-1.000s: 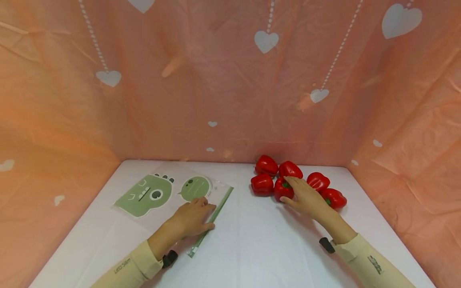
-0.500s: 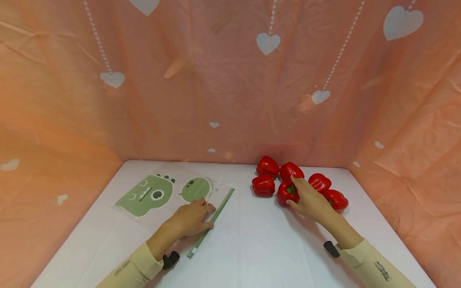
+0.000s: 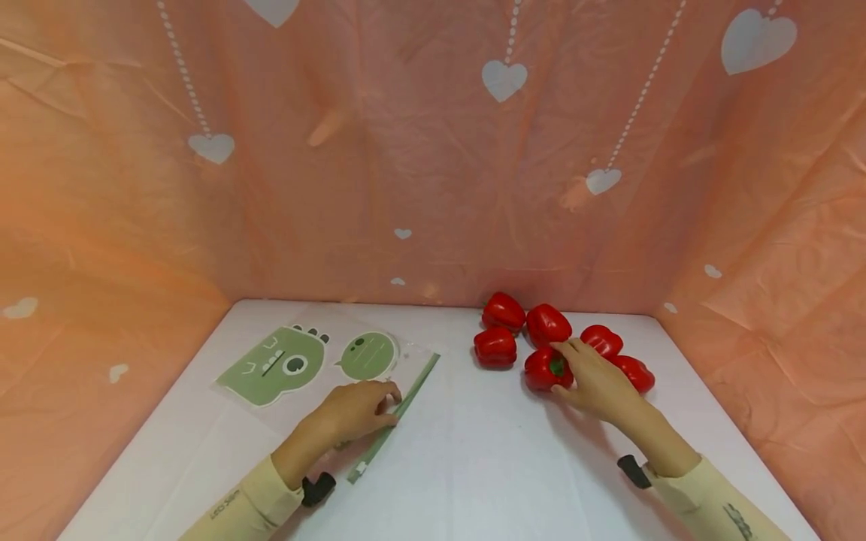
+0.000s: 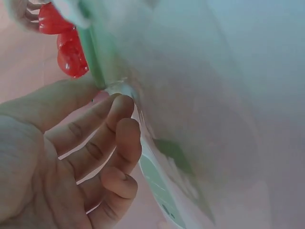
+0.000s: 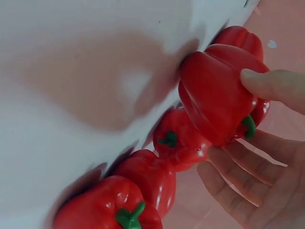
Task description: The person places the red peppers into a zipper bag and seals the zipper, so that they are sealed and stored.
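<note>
A clear zip bag [image 3: 307, 387] with green cartoon prints lies flat on the left of the table. My left hand [image 3: 358, 409] is at its green zip strip [image 3: 419, 378], thumb and index finger pinching the bag's edge. In the left wrist view, the other fingers of the left hand [image 4: 95, 157] are bent beside the clear plastic. My right hand [image 3: 598, 383] grips a red bell pepper [image 3: 546, 370] between thumb and fingers, its green stem turned toward the palm. The right wrist view has the thumb on the side of this bell pepper [image 5: 214, 90], fingers under its stem end.
Several more red peppers surround the right hand: one pepper [image 3: 495, 347] to its left, another pepper [image 3: 548, 324] behind, and a pepper [image 3: 634, 373] by the wrist. White cloth [image 3: 467, 458] covers the table. An orange curtain [image 3: 433, 188] encloses the back and sides.
My right hand has drawn the bell pepper toward me and slightly right, away from the others, turning its stem rightward. My left fingers have curled in closer to the thumb at the zip strip.
</note>
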Motion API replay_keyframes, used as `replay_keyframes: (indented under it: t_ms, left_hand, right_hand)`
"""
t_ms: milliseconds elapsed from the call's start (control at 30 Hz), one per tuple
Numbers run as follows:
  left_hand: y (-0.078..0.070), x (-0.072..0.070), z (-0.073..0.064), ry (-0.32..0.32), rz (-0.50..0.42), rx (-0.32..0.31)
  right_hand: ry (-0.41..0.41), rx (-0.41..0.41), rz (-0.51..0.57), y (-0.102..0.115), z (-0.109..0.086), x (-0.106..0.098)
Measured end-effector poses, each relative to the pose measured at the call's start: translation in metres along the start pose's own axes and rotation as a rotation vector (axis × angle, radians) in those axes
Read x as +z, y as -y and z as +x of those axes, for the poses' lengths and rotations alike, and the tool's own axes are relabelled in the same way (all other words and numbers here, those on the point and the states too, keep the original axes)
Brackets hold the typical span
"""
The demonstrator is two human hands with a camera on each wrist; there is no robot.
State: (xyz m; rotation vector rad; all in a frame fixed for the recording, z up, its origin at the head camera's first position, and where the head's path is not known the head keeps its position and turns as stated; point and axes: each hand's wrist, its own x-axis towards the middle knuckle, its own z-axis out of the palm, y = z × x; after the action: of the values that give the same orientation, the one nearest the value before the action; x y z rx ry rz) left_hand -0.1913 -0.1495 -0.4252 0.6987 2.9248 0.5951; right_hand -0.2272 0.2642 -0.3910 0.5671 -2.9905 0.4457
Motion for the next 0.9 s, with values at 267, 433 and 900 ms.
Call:
replay_keyframes:
  t_ms: [267, 433, 900]
  left_hand:
    - [0.0, -0.001, 0.001, -0.019, -0.031, -0.023]
    - [-0.002, -0.001, 0.001, -0.041, -0.045, -0.075]
    - [-0.006, -0.008, 0.005, -0.111, -0.089, -0.077]
  right_hand:
    - [0.009, 0.013, 0.029, 0.001, -0.004, -0.004]
    - [0.017, 0.018, 0.017, 0.0, -0.003, -0.002]
    - [-0.01, -0.031, 0.108, 0.011, -0.004, 0.005]
